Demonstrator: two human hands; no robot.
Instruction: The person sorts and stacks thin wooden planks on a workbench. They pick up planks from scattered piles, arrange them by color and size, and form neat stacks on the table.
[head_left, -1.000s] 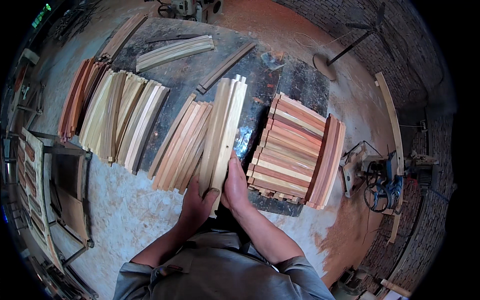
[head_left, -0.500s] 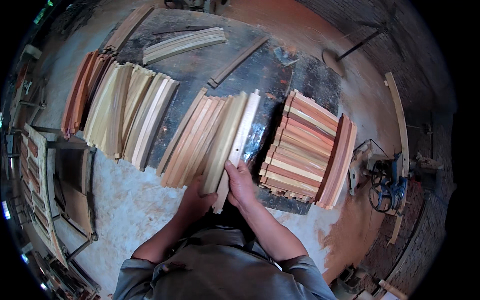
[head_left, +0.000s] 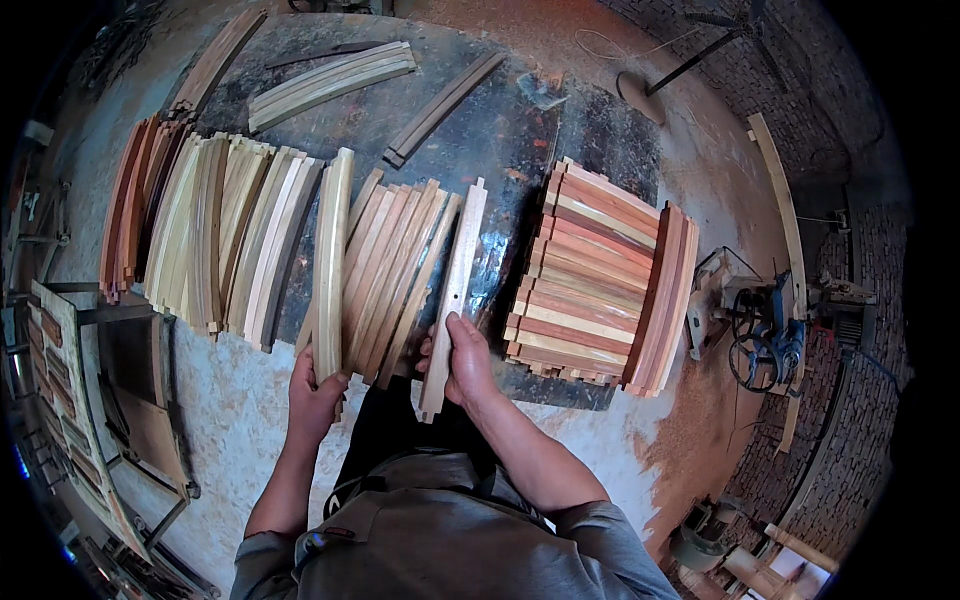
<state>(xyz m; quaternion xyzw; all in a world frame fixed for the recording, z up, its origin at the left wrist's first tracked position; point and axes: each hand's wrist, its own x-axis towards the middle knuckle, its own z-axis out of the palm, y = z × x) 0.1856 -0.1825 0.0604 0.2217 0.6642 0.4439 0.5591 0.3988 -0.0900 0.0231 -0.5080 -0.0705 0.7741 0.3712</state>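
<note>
My left hand (head_left: 316, 395) is closed round the near end of a pale curved wooden slat (head_left: 332, 260), at the left side of the middle pile of slats (head_left: 395, 265). In my right hand (head_left: 467, 358) is a straight pale wooden rail (head_left: 462, 250). A narrow tenon stands out at its far end, and a small dark hole shows just above my thumb. The rail is to the right of the middle pile, with a gap between them. My left fingers are partly hidden behind the slat.
Below the piles lies a dark worktable (head_left: 470, 130). A large stack of reddish and pale slats (head_left: 585, 270) stands to the right, and a row of pale slats (head_left: 225, 235) to the left. Farther back lie a bundle of curved slats (head_left: 335, 85) and a dark bar (head_left: 445, 108).
My left hand has moved left with the pale curved slat, away from the rail. My right hand still holds the rail near the same place. The slats of the middle pile are now uncovered.
</note>
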